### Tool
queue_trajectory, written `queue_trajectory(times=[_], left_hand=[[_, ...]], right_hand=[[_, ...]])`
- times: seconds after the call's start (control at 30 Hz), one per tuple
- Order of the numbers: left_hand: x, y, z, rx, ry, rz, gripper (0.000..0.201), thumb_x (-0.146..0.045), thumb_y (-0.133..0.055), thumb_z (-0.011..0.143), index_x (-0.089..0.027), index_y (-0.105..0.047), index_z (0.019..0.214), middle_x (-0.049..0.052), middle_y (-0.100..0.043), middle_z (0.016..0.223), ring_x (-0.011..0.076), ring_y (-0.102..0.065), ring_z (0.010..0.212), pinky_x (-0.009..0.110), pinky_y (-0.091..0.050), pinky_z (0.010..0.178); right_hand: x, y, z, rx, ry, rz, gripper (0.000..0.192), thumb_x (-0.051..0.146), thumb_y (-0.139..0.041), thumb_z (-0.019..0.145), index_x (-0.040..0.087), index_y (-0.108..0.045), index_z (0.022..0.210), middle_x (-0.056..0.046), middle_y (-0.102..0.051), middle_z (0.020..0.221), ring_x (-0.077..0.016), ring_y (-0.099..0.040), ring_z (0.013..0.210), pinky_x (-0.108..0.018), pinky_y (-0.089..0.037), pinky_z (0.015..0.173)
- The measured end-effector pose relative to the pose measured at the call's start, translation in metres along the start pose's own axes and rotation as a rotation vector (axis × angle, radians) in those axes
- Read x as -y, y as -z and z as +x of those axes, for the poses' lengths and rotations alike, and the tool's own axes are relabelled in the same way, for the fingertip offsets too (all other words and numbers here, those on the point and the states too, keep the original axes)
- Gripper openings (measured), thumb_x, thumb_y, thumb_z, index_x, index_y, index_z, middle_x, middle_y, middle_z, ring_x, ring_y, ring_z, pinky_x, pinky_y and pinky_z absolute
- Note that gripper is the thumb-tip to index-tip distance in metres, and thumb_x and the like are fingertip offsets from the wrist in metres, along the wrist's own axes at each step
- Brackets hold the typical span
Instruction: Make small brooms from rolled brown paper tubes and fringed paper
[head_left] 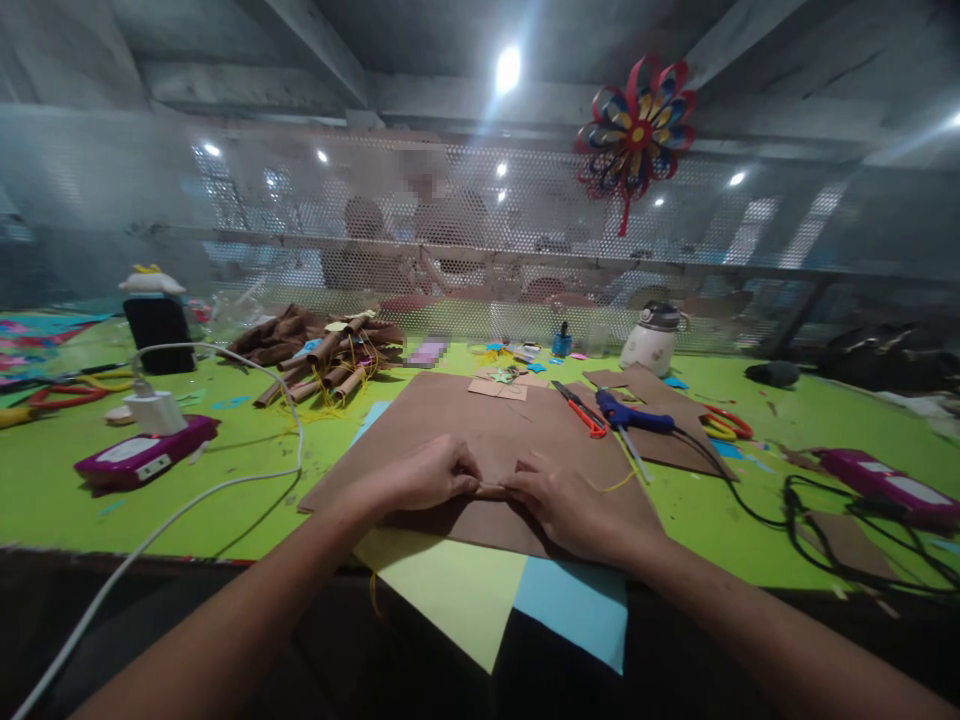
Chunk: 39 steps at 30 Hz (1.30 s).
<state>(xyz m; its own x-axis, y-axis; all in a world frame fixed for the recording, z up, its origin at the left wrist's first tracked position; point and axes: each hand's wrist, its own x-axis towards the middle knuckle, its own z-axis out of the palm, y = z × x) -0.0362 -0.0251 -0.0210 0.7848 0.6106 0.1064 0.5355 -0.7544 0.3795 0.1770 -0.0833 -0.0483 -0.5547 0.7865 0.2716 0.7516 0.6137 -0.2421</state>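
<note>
A large brown paper sheet (pixel 480 425) lies on the green table (pixel 60 490) in front of me. My left hand (pixel 427 475) and my right hand (pixel 562 505) meet at its near part, fingertips pinching a fold or rolled edge of the brown paper between them. Under the brown sheet a yellow sheet (pixel 450 590) and a light blue sheet (pixel 577 605) stick out over the table's near edge.
Rolled brown paper tubes (pixel 322 365) lie at the back left. Red-handled scissors (pixel 581 410) and a blue glue gun (pixel 630 418) with black cable lie right of the sheet. A purple device (pixel 146 455) with white charger sits left; another purple device (pixel 885 485) sits right. A person sits beyond the mesh screen.
</note>
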Motion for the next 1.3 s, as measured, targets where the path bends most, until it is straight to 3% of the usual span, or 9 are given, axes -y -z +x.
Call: queue_trajectory(times=[0.2, 0.53, 0.77, 0.97, 1.2, 1.3], left_hand=[[-0.01, -0.004, -0.002, -0.092, 0.016, 0.146, 0.02, -0.02, -0.049, 0.083, -0.018, -0.068, 0.078, 0.005, -0.063, 0.081, 0.0168, -0.055, 0.076, 0.026, -0.04, 0.068], [-0.022, -0.012, -0.009, -0.118, -0.057, 0.181, 0.021, -0.026, -0.046, 0.089, -0.021, -0.067, 0.09, 0.004, -0.058, 0.089, 0.0151, -0.056, 0.079, 0.025, -0.04, 0.071], [-0.01, -0.017, -0.004, -0.13, -0.027, 0.116, 0.03, -0.04, -0.045, 0.091, -0.02, -0.068, 0.092, 0.005, -0.061, 0.087, 0.0151, -0.057, 0.077, 0.024, -0.04, 0.069], [-0.006, -0.022, -0.004, -0.151, -0.01, 0.121, 0.023, -0.033, -0.048, 0.09, -0.02, -0.067, 0.09, 0.005, -0.061, 0.087, 0.0157, -0.057, 0.078, 0.024, -0.04, 0.069], [-0.006, -0.023, -0.005, -0.154, 0.022, 0.111, 0.026, -0.036, -0.047, 0.09, -0.02, -0.067, 0.093, 0.006, -0.062, 0.087, 0.0166, -0.057, 0.079, 0.026, -0.041, 0.069], [-0.005, -0.024, -0.005, -0.163, 0.027, 0.09, 0.027, -0.037, -0.047, 0.09, -0.021, -0.068, 0.095, 0.006, -0.062, 0.088, 0.0171, -0.056, 0.08, 0.027, -0.041, 0.071]], right_hand=[[-0.003, 0.001, 0.002, 0.025, -0.005, -0.002, 0.022, 0.015, -0.044, 0.091, 0.016, -0.063, 0.081, -0.004, -0.056, 0.081, -0.0125, -0.049, 0.07, -0.022, -0.033, 0.061], [-0.005, 0.005, 0.008, 0.059, -0.073, 0.101, 0.023, 0.019, -0.045, 0.09, 0.02, -0.065, 0.101, -0.006, -0.068, 0.085, -0.0163, -0.058, 0.073, -0.023, -0.033, 0.06], [-0.011, -0.001, 0.0, -0.018, -0.138, 0.023, 0.019, 0.026, -0.047, 0.09, 0.018, -0.064, 0.091, -0.006, -0.067, 0.08, -0.0162, -0.056, 0.068, -0.024, -0.031, 0.056], [-0.021, -0.004, -0.013, -0.139, -0.069, 0.041, 0.012, 0.026, -0.057, 0.086, 0.017, -0.063, 0.082, -0.005, -0.062, 0.08, -0.0174, -0.053, 0.077, -0.026, -0.037, 0.065], [-0.032, 0.004, -0.018, -0.041, -0.141, 0.17, 0.019, 0.032, -0.055, 0.088, 0.018, -0.067, 0.086, -0.004, -0.065, 0.08, -0.0152, -0.056, 0.07, -0.026, -0.04, 0.062], [-0.036, 0.005, -0.021, -0.08, -0.167, 0.183, 0.02, 0.035, -0.057, 0.086, 0.018, -0.068, 0.083, -0.005, -0.065, 0.08, -0.0169, -0.057, 0.074, -0.027, -0.041, 0.066]])
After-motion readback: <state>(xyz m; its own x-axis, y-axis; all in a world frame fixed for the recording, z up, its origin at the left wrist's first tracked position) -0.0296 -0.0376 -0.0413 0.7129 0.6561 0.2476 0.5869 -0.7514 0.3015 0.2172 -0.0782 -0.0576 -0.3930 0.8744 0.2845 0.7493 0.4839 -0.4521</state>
